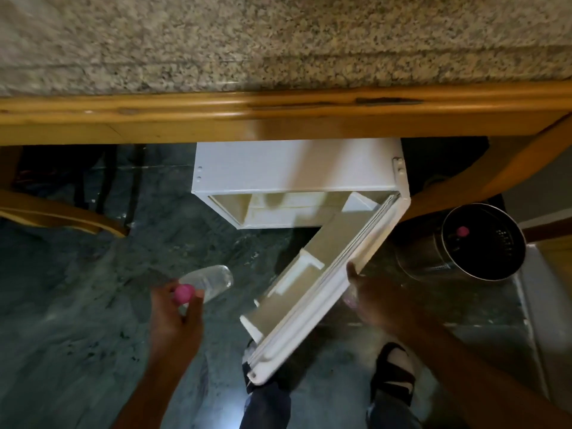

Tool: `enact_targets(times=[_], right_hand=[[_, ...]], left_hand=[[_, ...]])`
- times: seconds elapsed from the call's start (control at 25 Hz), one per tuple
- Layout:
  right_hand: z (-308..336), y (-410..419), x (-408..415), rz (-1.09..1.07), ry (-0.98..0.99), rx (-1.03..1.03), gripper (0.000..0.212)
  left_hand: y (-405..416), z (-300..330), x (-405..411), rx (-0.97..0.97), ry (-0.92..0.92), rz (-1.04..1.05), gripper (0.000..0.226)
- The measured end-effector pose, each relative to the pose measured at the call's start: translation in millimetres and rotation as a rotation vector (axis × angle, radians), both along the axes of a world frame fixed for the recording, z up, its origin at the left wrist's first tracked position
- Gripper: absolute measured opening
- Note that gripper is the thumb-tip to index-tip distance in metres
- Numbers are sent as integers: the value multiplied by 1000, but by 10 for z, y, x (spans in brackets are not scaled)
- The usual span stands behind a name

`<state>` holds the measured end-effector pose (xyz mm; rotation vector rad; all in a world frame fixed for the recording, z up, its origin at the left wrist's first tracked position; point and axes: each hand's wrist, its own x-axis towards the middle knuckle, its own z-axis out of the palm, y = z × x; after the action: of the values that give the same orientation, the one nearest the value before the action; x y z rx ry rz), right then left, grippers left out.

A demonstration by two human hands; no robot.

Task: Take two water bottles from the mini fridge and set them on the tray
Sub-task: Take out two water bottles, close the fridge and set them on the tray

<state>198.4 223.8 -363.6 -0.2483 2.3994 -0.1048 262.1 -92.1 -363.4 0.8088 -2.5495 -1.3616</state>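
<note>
Under the counter stands a white mini fridge [294, 178] with its door [312, 292] swung out toward me. What I can see of its inside and of the door shelf looks bare. My left hand [176, 320] is closed around the neck of a clear water bottle [213, 281] with a pink cap, held tilted over the floor to the left of the door. My right hand [380, 301] is on the door's outer edge with its thumb on the rim. A pale pinkish blur sits beside its palm, and I cannot tell what it is. No tray is in view.
A speckled granite countertop [278, 41] with a wooden front rail [278, 113] fills the top. A round metal bin [476, 243] with a pink cap inside stands right of the fridge. Wooden chair legs [62, 215] are at left. My sandalled feet [393, 373] stand on the dark floor.
</note>
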Motion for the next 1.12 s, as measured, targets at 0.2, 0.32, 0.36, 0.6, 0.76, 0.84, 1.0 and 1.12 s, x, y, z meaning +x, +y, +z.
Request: enact_targets(times=[0.2,0.32,0.36,0.6,0.76,0.84,1.0,1.12], right_hand=[[5,-521,-533,47,17,30,62],[-97,-710,-872,34,0,28,68],[-131,-766,-975,34,-18,30,70],[-177,-931,-1318,-99,-63,20,73],[-164,-935,-1361,-168,-104,44,75],[-59,-899,-1329,-108,-84,29,66],[627,-776,-1034,-56,7,-88,55],[1559,-710,-898,-24,22,-198,55]], left_hand=[[-833,147,-167,-172,-57,-44,26],[-1077,162,-220,-171,-73,-21,26],[-1108,164,-241,-177,-73,-18,27],[-859,147,-489,-112,-40,-80,30],[-513,136,-704,-101,-46,-129,29],[-357,219,-796,-100,-62,-198,29],[-57,675,-924,-96,-77,-306,26],[201,1355,-983,-111,-80,-395,22]])
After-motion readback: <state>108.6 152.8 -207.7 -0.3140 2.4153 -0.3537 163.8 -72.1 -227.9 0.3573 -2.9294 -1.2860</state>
